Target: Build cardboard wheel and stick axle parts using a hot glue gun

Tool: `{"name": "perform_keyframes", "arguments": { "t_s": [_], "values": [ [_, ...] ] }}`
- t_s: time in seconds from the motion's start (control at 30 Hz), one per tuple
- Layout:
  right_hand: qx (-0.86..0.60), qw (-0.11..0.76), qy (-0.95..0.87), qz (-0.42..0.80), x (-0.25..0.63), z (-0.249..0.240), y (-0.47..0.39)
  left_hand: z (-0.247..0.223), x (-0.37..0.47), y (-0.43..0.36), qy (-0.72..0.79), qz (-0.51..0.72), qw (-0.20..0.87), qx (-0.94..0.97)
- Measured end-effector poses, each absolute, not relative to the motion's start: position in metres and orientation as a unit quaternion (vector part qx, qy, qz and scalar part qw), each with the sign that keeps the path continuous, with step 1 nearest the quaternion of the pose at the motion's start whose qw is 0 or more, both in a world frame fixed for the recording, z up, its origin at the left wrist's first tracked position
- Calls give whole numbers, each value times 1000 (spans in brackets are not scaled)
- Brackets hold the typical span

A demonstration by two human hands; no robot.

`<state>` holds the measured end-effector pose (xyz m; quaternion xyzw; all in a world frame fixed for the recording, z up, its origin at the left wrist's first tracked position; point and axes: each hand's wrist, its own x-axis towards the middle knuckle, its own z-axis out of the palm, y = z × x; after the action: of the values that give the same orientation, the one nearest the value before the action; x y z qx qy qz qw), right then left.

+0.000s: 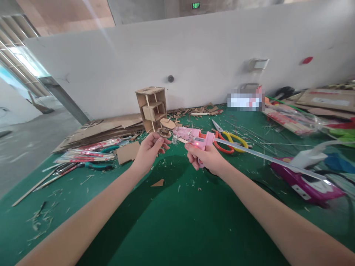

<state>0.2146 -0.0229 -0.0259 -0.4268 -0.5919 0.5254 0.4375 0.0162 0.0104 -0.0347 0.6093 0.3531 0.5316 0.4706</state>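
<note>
My left hand pinches a small brownish piece between thumb and fingertips. Wrapped round the handle of a pink glue gun is my right hand; a small red light glows on the gun. The gun's nozzle end points left, close to the small piece; whether they touch I cannot tell. A long clear glue stick runs out of its back to the right. Just behind the piece is an oval cardboard piece. Beyond my left hand stands an open cardboard frame with thin wooden sticks inside.
Scissors with yellow handles and orange-handled ones lie right of the gun. Farther right is a purple power strip. Bundled sticks, teal-handled pliers and stacked cardboard lie left. Scraps litter the green table.
</note>
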Motion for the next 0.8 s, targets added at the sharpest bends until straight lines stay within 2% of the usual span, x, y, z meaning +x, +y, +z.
{"name": "perform_keyframes", "arguments": {
  "t_s": [0.8],
  "values": [
    [-418,474,-566,529,213,-26,-22,-37,18,11,369,537,473,593]
  ]
}}
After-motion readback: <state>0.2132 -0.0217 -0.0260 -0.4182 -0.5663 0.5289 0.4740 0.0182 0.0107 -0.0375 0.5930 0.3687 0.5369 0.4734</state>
